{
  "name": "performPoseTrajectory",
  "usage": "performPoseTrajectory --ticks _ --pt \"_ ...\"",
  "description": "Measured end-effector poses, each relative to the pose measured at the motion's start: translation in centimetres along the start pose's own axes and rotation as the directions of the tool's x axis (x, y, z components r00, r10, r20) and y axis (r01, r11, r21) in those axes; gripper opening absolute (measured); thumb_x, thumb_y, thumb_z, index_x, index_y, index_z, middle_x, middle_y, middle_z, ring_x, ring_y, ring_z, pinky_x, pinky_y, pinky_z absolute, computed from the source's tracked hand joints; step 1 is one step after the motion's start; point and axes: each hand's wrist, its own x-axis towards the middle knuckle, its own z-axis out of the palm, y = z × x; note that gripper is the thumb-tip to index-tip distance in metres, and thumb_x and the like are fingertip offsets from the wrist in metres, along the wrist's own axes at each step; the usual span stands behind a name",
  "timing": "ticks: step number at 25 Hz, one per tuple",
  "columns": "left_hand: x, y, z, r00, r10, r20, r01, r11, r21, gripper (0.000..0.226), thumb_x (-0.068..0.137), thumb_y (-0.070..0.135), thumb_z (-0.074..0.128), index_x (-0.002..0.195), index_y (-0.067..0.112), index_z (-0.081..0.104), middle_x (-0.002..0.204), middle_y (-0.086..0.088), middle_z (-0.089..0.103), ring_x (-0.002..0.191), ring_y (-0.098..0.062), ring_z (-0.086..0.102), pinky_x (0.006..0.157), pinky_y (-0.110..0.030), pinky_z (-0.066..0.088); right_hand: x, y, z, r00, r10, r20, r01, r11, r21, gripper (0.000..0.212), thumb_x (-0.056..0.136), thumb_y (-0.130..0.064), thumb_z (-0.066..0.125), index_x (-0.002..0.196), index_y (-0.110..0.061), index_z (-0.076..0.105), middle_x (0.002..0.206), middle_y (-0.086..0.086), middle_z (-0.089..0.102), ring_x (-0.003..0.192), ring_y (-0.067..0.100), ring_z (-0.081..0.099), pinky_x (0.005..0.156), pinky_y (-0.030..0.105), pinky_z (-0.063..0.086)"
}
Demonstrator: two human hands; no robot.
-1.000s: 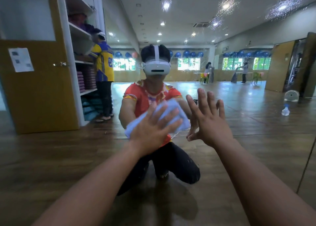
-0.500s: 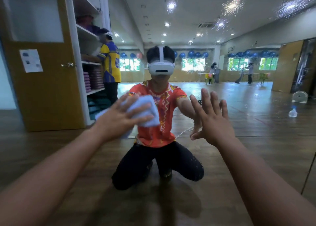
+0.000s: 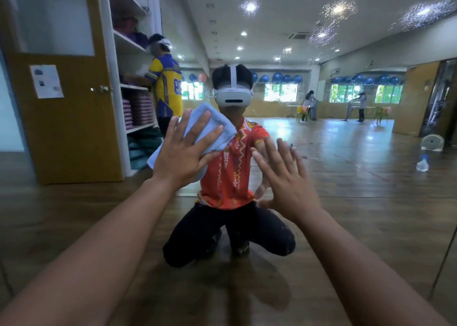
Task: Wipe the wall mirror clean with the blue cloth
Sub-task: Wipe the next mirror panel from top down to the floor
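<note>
The wall mirror (image 3: 346, 167) fills the view and reflects me kneeling on the wooden floor. My left hand (image 3: 183, 157) presses the light blue cloth (image 3: 223, 139) flat against the glass at chest height, fingers spread over it. The cloth's lower corner sticks out left of my palm. My right hand (image 3: 286, 177) lies flat on the glass a little lower and to the right, fingers apart, holding nothing. Speckled droplets (image 3: 338, 9) show on the upper right of the glass.
A dark vertical seam (image 3: 445, 259) runs down the mirror at the far right. Reflected in the glass are a spray bottle (image 3: 422, 162) and a small fan (image 3: 432, 142) on the floor, a wooden door (image 3: 69, 128), shelves, and a person in a yellow shirt (image 3: 165, 86).
My left hand has swept the cloth leftwards across the glass and then upwards. My right hand has stayed flat against the mirror.
</note>
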Motion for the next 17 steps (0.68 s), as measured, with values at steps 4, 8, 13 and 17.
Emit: performPoseTrajectory --ticks 4,8,13,17 --pt "-2.9 -0.3 0.7 0.997 0.081 -0.009 -0.081 0.997 -0.011 0.055 0.1 0.03 0.059 0.152 0.027 0.041 0.162 -0.01 0.028 0.148 -0.045 0.02 0.115 -0.066 0.025 2.1 -3.8 0.5 0.997 0.073 0.028 -0.075 0.995 0.07 0.149 0.052 -0.064 0.089 0.162 -0.03 -0.005 0.171 0.013 -0.006 0.156 0.039 -0.007 0.123 0.065 0.006" --pt "-10.7 0.5 2.2 0.956 0.295 0.007 -0.294 0.954 -0.064 0.063 0.092 0.015 0.063 0.152 0.026 0.044 0.161 -0.007 0.033 0.145 -0.047 0.029 0.117 -0.064 0.022 2.3 -4.0 0.8 0.983 0.126 0.134 -0.133 0.99 0.05 0.156 0.054 -0.072 0.084 0.155 -0.034 -0.029 0.165 0.009 -0.031 0.151 0.035 -0.03 0.119 0.057 -0.021" --pt "-20.2 0.3 1.8 0.756 0.59 0.283 -0.585 0.803 -0.112 0.076 0.086 0.019 0.066 0.154 0.036 0.036 0.165 0.004 0.024 0.151 -0.036 0.021 0.123 -0.059 0.009 2.5 -4.1 0.5 0.973 0.145 0.18 -0.156 0.987 0.047 0.156 0.054 -0.075 0.082 0.152 -0.037 -0.033 0.161 0.004 -0.041 0.145 0.03 -0.043 0.119 0.056 -0.022" --pt "-15.5 -2.4 0.1 0.769 0.584 0.261 -0.58 0.809 -0.099 0.074 0.09 0.017 0.065 0.155 0.035 0.035 0.165 0.003 0.024 0.152 -0.037 0.017 0.12 -0.062 0.016 2.4 -4.1 1.4 0.981 0.156 0.112 -0.161 0.986 0.034 0.167 0.04 -0.075 0.087 0.156 -0.036 -0.026 0.167 0.007 -0.026 0.151 0.031 -0.031 0.121 0.056 -0.018"
